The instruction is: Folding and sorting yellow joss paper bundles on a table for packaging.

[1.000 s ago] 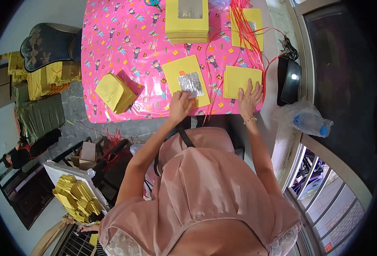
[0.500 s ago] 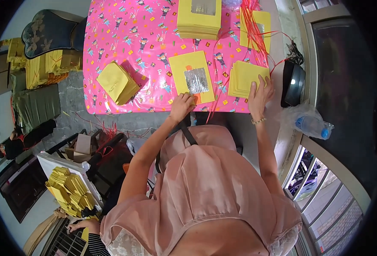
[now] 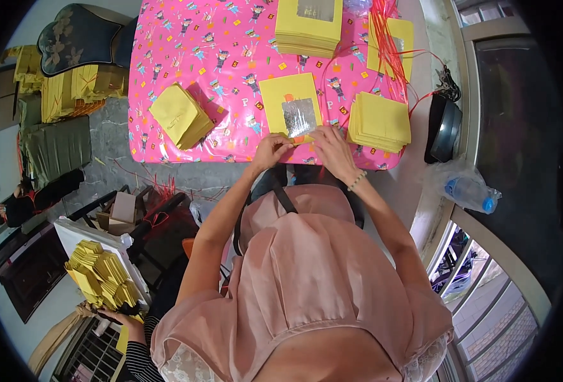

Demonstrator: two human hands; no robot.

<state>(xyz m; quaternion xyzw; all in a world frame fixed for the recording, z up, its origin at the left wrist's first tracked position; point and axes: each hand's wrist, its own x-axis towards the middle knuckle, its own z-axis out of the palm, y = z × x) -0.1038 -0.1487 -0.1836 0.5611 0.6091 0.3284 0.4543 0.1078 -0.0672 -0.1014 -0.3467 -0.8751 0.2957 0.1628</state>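
A flat yellow paper envelope [image 3: 274, 95] with a silvery window and orange patches lies at the near edge of the table. My left hand [image 3: 271, 151] is closed on its near left corner, fingertips pressed together. At the near right corner my right hand [image 3: 333, 153], with a beaded bracelet at the wrist, pinches the same edge. Just right of that hand sits a stack of yellow envelopes [image 3: 382, 121]. To the left stands another small yellow stack [image 3: 181, 116], turned at an angle.
The table wears a pink patterned cover [image 3: 230, 76]. A tall envelope stack [image 3: 307, 39] and red ribbons [image 3: 386, 57] over another envelope lie at the far side. A bottle in a plastic bag [image 3: 469, 191] is at right. A co-worker's hand [image 3: 125, 318] is beside piled envelopes [image 3: 103, 274] at lower left.
My right hand has left the right-hand stack and moved left to the near right corner of the single envelope. My left hand stays at its near left corner.
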